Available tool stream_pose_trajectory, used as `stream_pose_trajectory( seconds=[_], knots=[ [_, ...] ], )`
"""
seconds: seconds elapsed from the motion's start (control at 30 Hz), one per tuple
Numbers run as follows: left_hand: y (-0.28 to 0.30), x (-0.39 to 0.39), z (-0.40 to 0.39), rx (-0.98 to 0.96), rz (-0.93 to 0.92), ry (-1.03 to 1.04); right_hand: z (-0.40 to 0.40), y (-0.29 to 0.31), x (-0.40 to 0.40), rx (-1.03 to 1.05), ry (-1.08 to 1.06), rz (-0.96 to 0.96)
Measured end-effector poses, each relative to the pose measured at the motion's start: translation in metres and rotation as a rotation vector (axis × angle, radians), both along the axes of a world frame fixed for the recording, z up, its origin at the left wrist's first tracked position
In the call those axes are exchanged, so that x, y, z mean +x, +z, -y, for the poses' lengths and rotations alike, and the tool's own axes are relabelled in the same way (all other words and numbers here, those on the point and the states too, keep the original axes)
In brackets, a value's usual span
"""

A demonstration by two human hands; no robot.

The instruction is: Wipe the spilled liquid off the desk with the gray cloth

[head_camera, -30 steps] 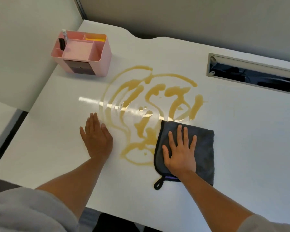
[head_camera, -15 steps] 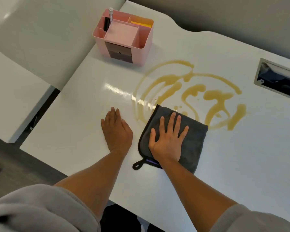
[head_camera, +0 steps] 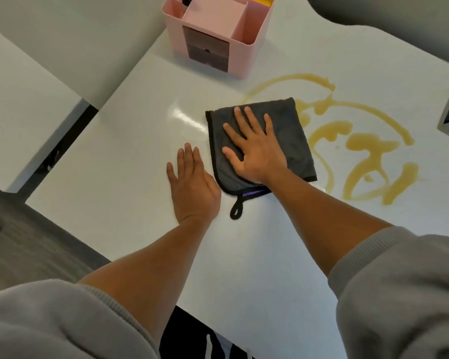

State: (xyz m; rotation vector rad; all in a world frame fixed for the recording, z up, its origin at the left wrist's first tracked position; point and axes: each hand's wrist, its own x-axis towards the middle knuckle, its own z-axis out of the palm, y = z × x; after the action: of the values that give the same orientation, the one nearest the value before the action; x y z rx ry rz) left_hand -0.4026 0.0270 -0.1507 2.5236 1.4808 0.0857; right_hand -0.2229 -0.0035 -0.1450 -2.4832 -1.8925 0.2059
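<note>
The right hand (head_camera: 257,154) lies flat on the cloth (head_camera: 290,130) at the centre of the frame, fingers (head_camera: 240,117) spread wide and pressing down, gripping nothing. The left hand (head_camera: 192,185) rests palm-down on the bare table (head_camera: 114,164) just beside the cloth's lower left corner, fingers straight and close together, holding nothing. The cloth is a folded gray square with a dark hem and a small loop (head_camera: 236,210) hanging from its near corner; its right edge meets the spill (head_camera: 366,143), a set of amber streaks and rings filling the right of the frame. A pink organiser (head_camera: 233,45) stands at the top centre, apart from the cloth. The cloth looks soft, light and limp, so it would likely bunch if pinched at an edge; a flat palm over its middle suits it best. The glossy table probably lets it slide easily, and the thin liquid may smear ahead of it
</note>
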Motion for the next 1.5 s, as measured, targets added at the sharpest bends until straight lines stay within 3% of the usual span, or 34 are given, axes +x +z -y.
stream_pose_trajectory(
  seconds=[0.1, 0.3, 0.6, 0.7, 0.93, 1.17, 1.37, 1.5],
  knots=[
    [-0.001, -0.001, 0.0, -0.013, 0.004, -0.002, -0.003, 0.001, 0.018, 0.042, -0.003, -0.035],
    [0.0, -0.001, 0.0, -0.013, -0.014, -0.002, 0.01, 0.003, -0.008, 0.045, -0.432, -0.05],
    [0.006, 0.0, -0.001, -0.06, 0.015, 0.018, 0.09, -0.005, -0.095, 0.071, -0.531, -0.04],
    [0.005, 0.001, -0.001, -0.076, 0.033, 0.025, 0.116, -0.006, -0.084, 0.078, -0.543, -0.041],
    [0.006, 0.006, -0.001, -0.066, 0.102, 0.088, 0.106, -0.004, -0.024, 0.071, -0.855, -0.065],
    [0.003, 0.059, 0.004, -0.044, 0.128, -0.055, 0.083, -0.005, 0.019, 0.066, -0.846, -0.043],
    [0.004, 0.109, -0.005, -0.076, 0.232, -0.051, 0.068, -0.005, 0.054, 0.086, -0.773, -0.028],
    [0.0, 0.117, -0.007, -0.051, 0.179, -0.06, 0.051, -0.004, 0.085, 0.073, -0.713, -0.017]
  ],
)
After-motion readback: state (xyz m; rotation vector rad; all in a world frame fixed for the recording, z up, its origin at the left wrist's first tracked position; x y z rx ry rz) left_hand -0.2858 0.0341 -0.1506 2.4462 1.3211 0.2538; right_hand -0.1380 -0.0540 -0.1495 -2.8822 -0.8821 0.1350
